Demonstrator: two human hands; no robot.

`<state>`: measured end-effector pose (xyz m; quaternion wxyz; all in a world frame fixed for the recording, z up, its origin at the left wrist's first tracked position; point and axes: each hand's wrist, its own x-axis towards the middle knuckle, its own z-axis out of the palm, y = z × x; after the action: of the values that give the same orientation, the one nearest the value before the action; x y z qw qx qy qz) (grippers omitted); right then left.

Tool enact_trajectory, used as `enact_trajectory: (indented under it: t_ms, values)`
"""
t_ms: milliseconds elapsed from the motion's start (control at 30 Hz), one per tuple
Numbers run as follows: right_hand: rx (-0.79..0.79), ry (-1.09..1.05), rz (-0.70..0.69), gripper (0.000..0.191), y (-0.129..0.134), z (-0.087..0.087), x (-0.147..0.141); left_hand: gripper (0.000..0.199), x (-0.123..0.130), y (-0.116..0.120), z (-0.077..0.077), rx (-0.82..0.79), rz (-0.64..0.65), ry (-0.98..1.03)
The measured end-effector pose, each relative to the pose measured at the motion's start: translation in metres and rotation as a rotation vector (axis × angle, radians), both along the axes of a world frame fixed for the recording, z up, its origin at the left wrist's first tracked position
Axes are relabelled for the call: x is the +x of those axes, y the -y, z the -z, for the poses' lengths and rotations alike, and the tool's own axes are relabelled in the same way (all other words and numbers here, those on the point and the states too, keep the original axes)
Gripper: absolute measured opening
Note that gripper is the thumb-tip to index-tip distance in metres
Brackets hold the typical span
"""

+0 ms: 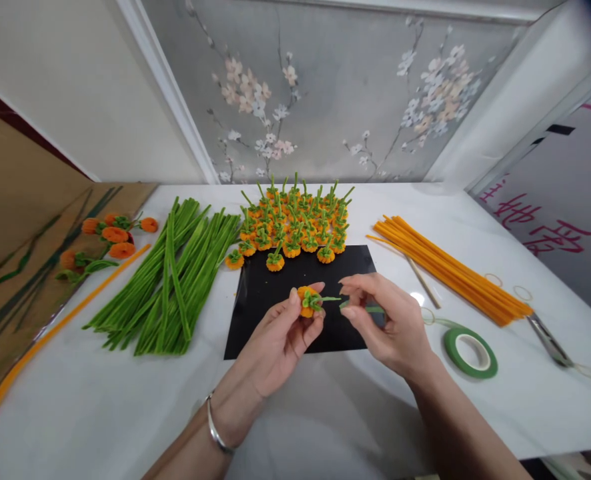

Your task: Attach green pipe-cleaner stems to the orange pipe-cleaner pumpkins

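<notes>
My left hand (278, 337) is closed around a small orange chenille pumpkin (305, 310) with green leaves, its green stem (331, 299) pointing right. Just past the stem's tip, my right hand (393, 327) pinches a thin strip of green floral tape (375, 309). That strip runs behind the hand toward the green tape roll (451, 350) lying on the table at the right. Both hands are above a black mat (255, 307). Whether the tape touches the stem is hard to make out.
Many finished orange pumpkins (291, 247) stand in rows at the back. Green chenille stems (175, 287) lie at left, orange stems (450, 270) at right, with scissors (550, 341) beside them. Orange flowers (115, 235) rest on brown paper at far left.
</notes>
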<state>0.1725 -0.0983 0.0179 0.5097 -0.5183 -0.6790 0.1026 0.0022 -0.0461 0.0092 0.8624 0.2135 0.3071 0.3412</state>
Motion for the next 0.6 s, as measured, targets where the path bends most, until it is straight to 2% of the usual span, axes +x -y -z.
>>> enact_trajectory:
  t_ms: [133, 367, 500, 600]
  values:
    - [0.109, 0.128, -0.029, 0.024, -0.002, 0.003, -0.008, 0.030, 0.002, 0.002, 0.002, 0.044, -0.009, -0.030]
    - [0.064, 0.336, 0.015, 0.015, -0.003, 0.009, -0.013, 0.032, 0.007, 0.009, 0.001, 0.203, -0.028, -0.147]
    - [0.115, 0.279, 0.063, 0.014, -0.002, 0.008, -0.014, 0.034, 0.007, 0.010, 0.002, 0.228, -0.030, -0.167]
    - [0.077, 0.199, 0.045, 0.013, -0.002, 0.006, -0.014, 0.033, 0.006, 0.009, 0.003, 0.261, -0.016, -0.195]
